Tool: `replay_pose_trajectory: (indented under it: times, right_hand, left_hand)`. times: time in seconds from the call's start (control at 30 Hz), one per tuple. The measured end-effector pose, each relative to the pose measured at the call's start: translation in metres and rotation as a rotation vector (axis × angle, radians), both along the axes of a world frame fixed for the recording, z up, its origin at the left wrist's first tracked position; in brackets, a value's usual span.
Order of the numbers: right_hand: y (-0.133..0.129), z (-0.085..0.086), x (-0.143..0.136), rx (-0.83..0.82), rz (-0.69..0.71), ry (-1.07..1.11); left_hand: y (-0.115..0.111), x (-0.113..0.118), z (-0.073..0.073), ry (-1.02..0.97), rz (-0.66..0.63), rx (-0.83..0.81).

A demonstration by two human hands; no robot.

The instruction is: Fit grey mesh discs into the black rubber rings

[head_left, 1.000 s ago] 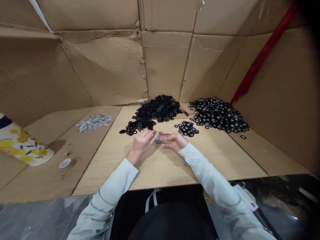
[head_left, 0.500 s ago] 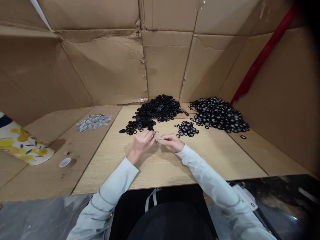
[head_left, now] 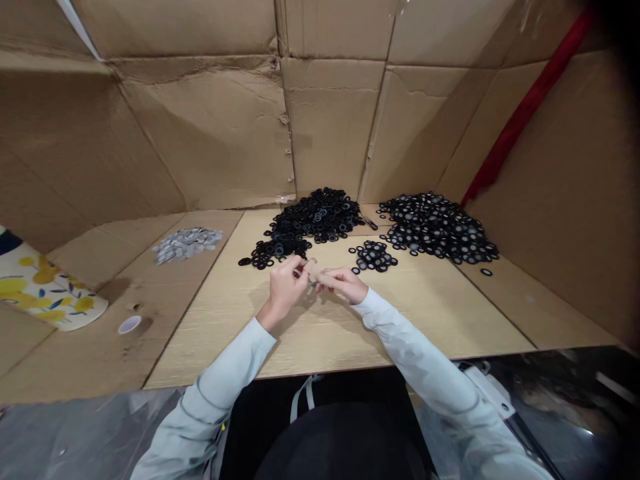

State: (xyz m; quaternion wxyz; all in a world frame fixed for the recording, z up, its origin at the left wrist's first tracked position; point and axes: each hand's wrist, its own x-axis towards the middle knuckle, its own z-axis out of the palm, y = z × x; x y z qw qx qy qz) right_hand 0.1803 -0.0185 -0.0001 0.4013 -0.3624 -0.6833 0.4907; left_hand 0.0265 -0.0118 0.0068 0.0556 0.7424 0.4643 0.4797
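My left hand (head_left: 286, 285) is closed in a pinch above the middle of the table, with a small greyish edge showing at its fingertips. Across from it, my right hand (head_left: 349, 285) pinches a small tan piece (head_left: 313, 269), which sits between the two hands. What the piece is, and whether the left fingers touch it, I cannot make out. Just behind the hands lies a heap of black rings (head_left: 320, 217), its loose edge close to my left fingers. A small pile of black rings with pale centres (head_left: 376, 256) is beyond my right hand.
A larger heap of pale-centred black rings (head_left: 435, 230) lies back right. Grey discs (head_left: 186, 245) are piled at left, near a white tape roll (head_left: 130, 325) and a lemon-patterned cylinder (head_left: 55, 287). A small dark tool (head_left: 370, 223) lies between heaps. Cardboard walls (head_left: 335, 127) enclose the table.
My left fingers have shifted slightly up and away from the right ones, and a greyish edge now shows at them. The tan piece has tilted a little; my right hand barely moved.
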Motion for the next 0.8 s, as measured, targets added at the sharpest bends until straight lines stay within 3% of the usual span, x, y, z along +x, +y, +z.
replay_pose_trajectory:
  times: [0.1,0.33,0.5,0.8]
  right_hand:
    - [0.001,-0.001,0.001,-0.113,-0.03,0.095]
    - [0.0,-0.007,-0.01,-0.296,-0.09,0.542]
    - [-0.003,-0.009,-0.014,-0.508,-0.104,0.653]
    - [-0.008,-0.001,-0.007,-0.498,-0.061,0.718]
  left_hand:
    - [-0.001,0.0,0.002,-0.03,-0.006,-0.004]
    - [-0.001,0.001,-0.003,-0.001,0.023,0.023]
    - [0.002,0.002,-0.01,0.074,0.058,0.129]
    - [0.007,-0.001,-0.018,0.18,0.083,0.271]
